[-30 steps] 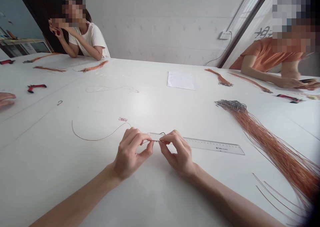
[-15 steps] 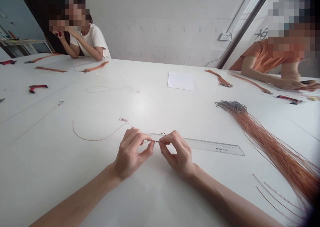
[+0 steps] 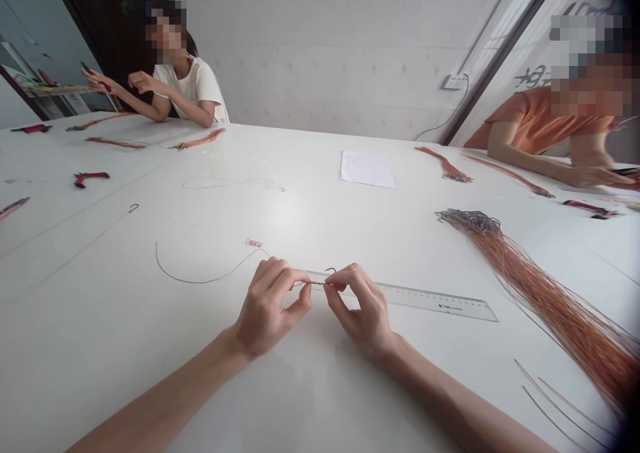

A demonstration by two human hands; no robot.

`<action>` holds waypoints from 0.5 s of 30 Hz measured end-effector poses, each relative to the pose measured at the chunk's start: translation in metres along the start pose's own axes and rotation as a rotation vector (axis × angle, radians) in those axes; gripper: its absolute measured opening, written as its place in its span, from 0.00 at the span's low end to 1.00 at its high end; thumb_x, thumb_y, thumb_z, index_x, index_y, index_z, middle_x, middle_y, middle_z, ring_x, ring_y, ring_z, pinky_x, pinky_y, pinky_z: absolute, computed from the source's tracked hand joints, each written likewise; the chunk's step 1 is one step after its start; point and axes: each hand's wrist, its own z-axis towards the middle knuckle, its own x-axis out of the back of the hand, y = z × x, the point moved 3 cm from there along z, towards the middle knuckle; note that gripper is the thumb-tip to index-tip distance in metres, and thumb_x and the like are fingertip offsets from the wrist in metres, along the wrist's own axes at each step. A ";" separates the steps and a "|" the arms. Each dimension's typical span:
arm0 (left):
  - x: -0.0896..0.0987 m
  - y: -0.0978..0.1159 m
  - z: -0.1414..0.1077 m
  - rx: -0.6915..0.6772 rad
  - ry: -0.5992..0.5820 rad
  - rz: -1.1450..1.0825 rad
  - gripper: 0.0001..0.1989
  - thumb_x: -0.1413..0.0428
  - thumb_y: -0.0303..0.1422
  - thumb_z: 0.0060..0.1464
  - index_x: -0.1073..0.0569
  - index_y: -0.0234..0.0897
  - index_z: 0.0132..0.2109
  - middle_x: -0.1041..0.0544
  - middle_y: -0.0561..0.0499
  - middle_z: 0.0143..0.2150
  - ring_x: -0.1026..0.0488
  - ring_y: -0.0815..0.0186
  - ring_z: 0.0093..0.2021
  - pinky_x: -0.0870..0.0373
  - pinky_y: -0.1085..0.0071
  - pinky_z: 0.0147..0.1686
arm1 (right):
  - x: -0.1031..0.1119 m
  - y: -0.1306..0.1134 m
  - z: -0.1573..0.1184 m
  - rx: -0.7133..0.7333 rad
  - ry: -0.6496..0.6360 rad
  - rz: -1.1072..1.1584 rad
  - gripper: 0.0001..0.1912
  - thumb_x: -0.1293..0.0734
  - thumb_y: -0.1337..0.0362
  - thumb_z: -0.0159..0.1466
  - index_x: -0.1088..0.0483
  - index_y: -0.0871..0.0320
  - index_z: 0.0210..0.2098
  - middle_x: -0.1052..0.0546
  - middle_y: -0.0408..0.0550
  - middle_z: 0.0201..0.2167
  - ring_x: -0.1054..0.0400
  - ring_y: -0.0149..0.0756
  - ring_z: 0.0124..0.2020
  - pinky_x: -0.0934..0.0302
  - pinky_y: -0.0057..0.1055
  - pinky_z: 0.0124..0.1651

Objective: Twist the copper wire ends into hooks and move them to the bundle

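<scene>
White worktable (image 3: 125,360), near edge: the left hand (image 3: 267,310) and right hand (image 3: 357,306) each clamp a thin copper-colored cord (image 3: 210,280) between thumb and fingertips, apparently to keep it taut over the end of a clear plastic ruler (image 3: 425,300). A long orange cord bundle (image 3: 550,306) lies farther right, within reach.

Head cam, worn by the person, looks fwd & down from just above the left hand (image 3: 266,310) & right hand (image 3: 361,310), close up; wide view spans the white table (image 3: 100,346) to the far co-worker (image 3: 187,90), second co-worker (image 3: 543,123) & wall (image 3: 330,60).
</scene>
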 end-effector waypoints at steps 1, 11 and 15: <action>0.000 0.000 0.000 0.002 0.000 -0.001 0.07 0.47 0.19 0.51 0.34 0.36 0.32 0.38 0.57 0.23 0.41 0.72 0.26 0.40 0.72 0.28 | 0.000 0.000 0.000 -0.007 0.002 0.001 0.08 0.40 0.76 0.61 0.39 0.56 0.33 0.36 0.40 0.22 0.41 0.27 0.25 0.42 0.27 0.27; 0.003 0.003 0.002 0.000 0.008 -0.024 0.06 0.47 0.21 0.52 0.33 0.36 0.33 0.38 0.56 0.23 0.41 0.71 0.25 0.39 0.72 0.27 | 0.001 0.001 -0.001 -0.005 0.038 0.013 0.09 0.39 0.77 0.60 0.39 0.56 0.32 0.36 0.39 0.21 0.41 0.26 0.23 0.43 0.27 0.27; 0.003 0.003 0.002 -0.003 0.008 -0.024 0.06 0.47 0.21 0.52 0.33 0.36 0.34 0.38 0.56 0.23 0.41 0.71 0.25 0.39 0.73 0.27 | 0.001 0.000 0.000 0.002 0.037 0.012 0.09 0.39 0.77 0.60 0.39 0.56 0.33 0.36 0.39 0.22 0.41 0.26 0.23 0.44 0.27 0.27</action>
